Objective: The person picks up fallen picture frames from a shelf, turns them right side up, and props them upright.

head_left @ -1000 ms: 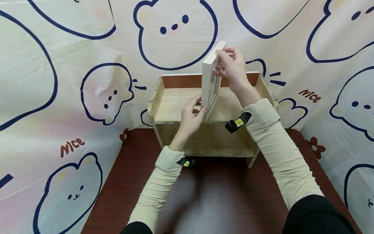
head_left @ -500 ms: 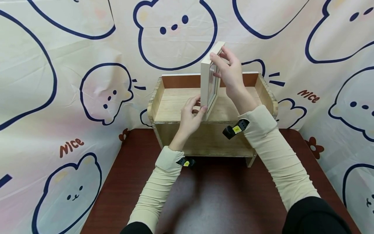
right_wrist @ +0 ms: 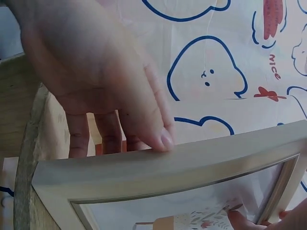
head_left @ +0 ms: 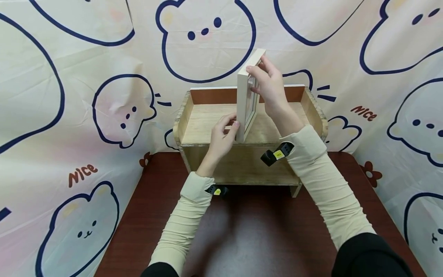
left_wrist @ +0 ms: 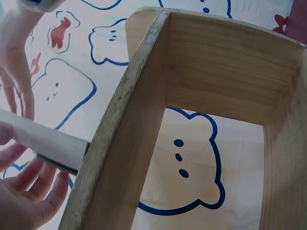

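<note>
A cream-white picture frame (head_left: 242,105) stands upright, edge-on to the head view, on the upper board of a wooden shelf (head_left: 204,123). Gripping its top is my right hand (head_left: 271,88), with thumb (right_wrist: 164,140) and fingers on opposite sides of the rim. My left hand (head_left: 221,134) is by the frame's lower near edge. In the left wrist view its loosely bent fingers (left_wrist: 48,189) lie beside the frame, and its thumb lies over the narrow side. Behind the glass (right_wrist: 182,211) is a print with a bottle-like shape and flowers; the right wrist view cuts off its lower part.
The shelf has raised side panels (head_left: 314,109), a brown back board (head_left: 214,96) and a lower level (head_left: 259,165). It stands on a dark reddish-brown table (head_left: 263,231). Cloth (head_left: 83,115) printed with cartoon animals hangs behind and at both sides.
My left hand has drawn slightly left, its thumb sliding back off the frame's near edge. The right hand has shifted left and down along the top. The frame leans little differently and stays upright.
</note>
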### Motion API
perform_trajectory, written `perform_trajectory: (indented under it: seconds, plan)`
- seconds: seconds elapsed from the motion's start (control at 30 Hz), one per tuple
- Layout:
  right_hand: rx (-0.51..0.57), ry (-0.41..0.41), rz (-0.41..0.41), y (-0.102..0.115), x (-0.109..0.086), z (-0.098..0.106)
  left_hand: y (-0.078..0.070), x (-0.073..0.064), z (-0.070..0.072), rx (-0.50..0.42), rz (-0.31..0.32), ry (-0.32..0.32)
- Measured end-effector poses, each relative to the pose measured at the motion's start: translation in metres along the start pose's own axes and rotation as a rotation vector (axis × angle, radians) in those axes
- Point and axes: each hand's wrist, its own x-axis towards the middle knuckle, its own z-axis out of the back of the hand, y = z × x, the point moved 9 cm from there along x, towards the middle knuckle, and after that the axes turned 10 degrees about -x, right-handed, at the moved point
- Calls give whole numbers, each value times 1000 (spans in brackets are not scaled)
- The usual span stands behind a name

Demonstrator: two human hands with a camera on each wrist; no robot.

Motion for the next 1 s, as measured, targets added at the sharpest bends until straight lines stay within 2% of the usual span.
perform_trajectory:
  seconds: [0.07,0.17,0.3,0.4,0.47,0.7,0.83,0.93,1.0]
  plan:
    - [-5,-4,5,0,0,0,-6,0,1,6,18,5]
    - [-5,-8,11,0,0,0,-3,2,3,5,30,26]
    - [7,-7,6,-2,0,0,19,6,6,-13,31,61]
    - [10,-7,7,-3,0,0,34,7,9,23,22,77]
    - [9,-5,10,-3,0,0,36,6,11,63,8,83]
    - [-6,-9,8,-3,-1,0,30,6,12,179,-69,82]
    - [-8,-11,7,-3,-1,0,23,6,11,277,-143,74]
    - [-8,-11,9,-3,-2,0,19,5,12,371,-192,45]
    - [-12,-11,13,-3,-2,0,17,5,13,439,-200,17]
